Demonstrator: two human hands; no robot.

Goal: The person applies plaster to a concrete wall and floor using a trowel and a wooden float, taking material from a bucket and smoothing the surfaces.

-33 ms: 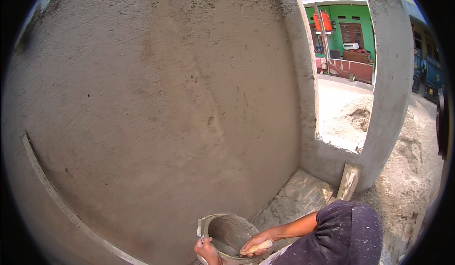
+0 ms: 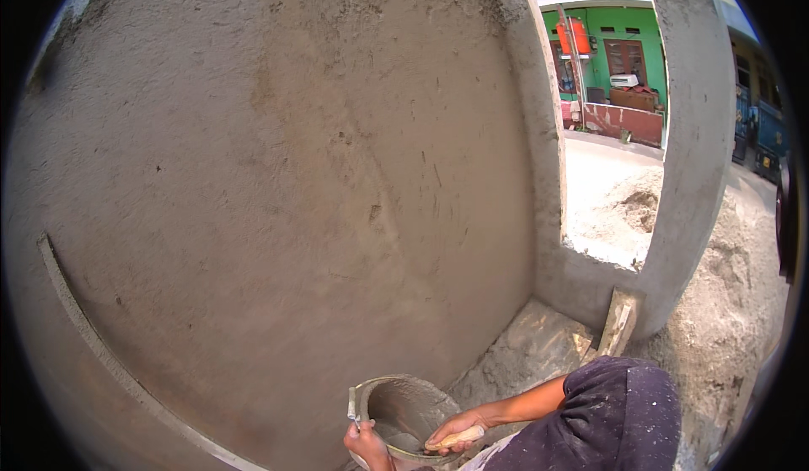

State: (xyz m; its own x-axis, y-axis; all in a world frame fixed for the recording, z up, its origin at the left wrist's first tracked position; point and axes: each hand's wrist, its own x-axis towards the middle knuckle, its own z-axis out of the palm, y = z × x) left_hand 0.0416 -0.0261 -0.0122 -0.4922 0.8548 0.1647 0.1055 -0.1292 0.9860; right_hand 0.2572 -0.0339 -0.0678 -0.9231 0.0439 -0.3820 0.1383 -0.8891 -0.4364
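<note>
A mortar-smeared bucket (image 2: 413, 391) stands tilted at the lower middle, with wet grey mortar inside. My left hand (image 2: 369, 446) is closed at its left side, where the rim and a metal handle piece meet. At the bucket's right rim my right hand (image 2: 455, 430) grips the pale wooden handle of a trowel (image 2: 472, 434). The trowel's blade points down into the bucket and is mostly hidden. Behind the bucket rises a wall (image 2: 320, 201) of damp grey plaster, with a few pits and scratches.
A long, thin straightedge (image 2: 109, 357) leans along the lower left wall. Right of the bucket lies a mortar-covered board (image 2: 527, 345), beside a short upright plank (image 2: 621, 323). A concrete-framed opening shows a sand heap (image 2: 636, 206) and a green house (image 2: 619, 50) outside.
Both hands stay at the bucket almost unmoved. My right hand and the trowel shift only very slightly to the left.
</note>
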